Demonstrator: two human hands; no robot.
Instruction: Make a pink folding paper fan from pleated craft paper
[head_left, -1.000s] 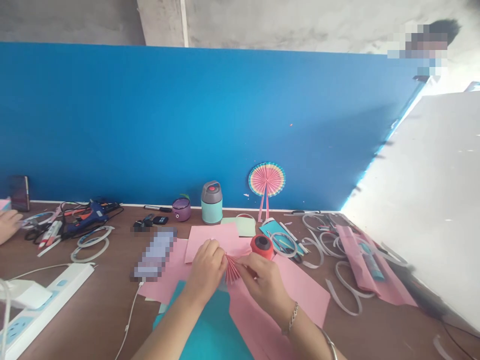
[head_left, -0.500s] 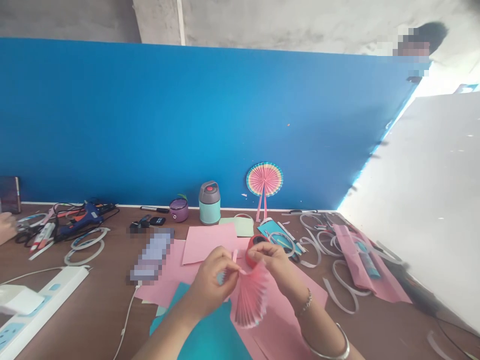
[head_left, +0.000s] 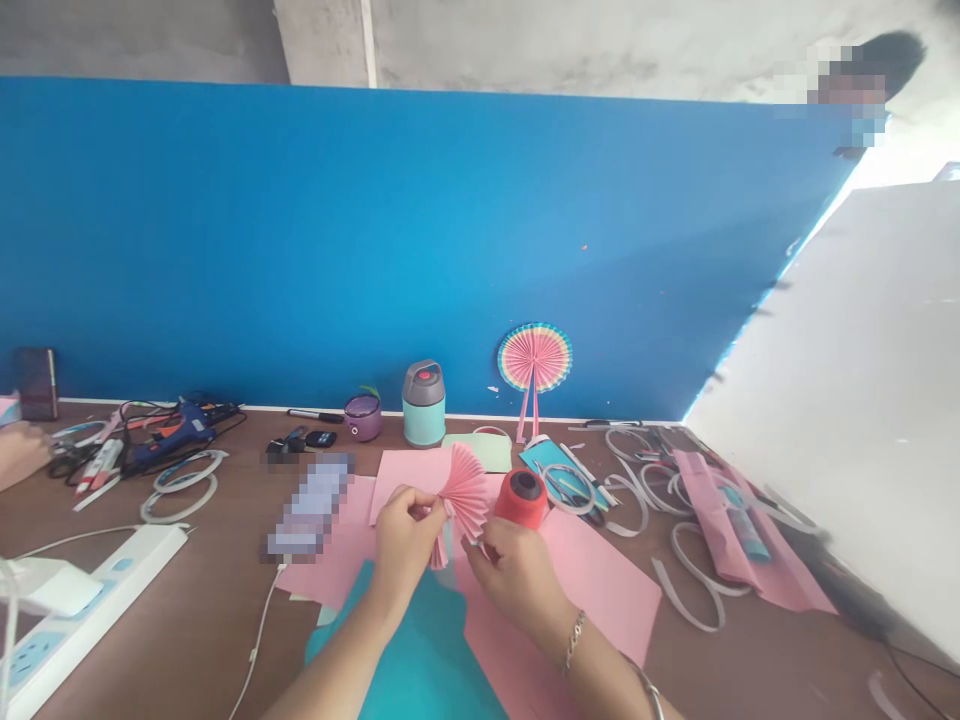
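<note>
A pleated pink paper fan [head_left: 466, 492] is spread out between my two hands, above the sheets of paper. My left hand [head_left: 409, 530] pinches it at the gathered left side, where a narrow folded end hangs below the fingers. The fingers of my right hand [head_left: 517, 565] are closed at its lower right edge; the exact contact is partly hidden. Just behind the right hand is a red round thing with a dark centre [head_left: 523, 498]. Pink paper sheets [head_left: 585, 580] and a teal sheet [head_left: 405, 650] lie beneath my forearms.
A finished round fan [head_left: 535, 358] leans against the blue partition [head_left: 300, 240]. Nearby stand a teal flask [head_left: 424, 410] and a purple pot [head_left: 363, 418]. White strips [head_left: 697, 600] curl at right. Left are a power strip [head_left: 97, 620], glue gun [head_left: 184, 425] and another person's hand [head_left: 22, 452].
The pleated fan has swung from hanging down to spreading up and right. My right hand has moved from its top to its lower edge, and the red thing shows more fully.
</note>
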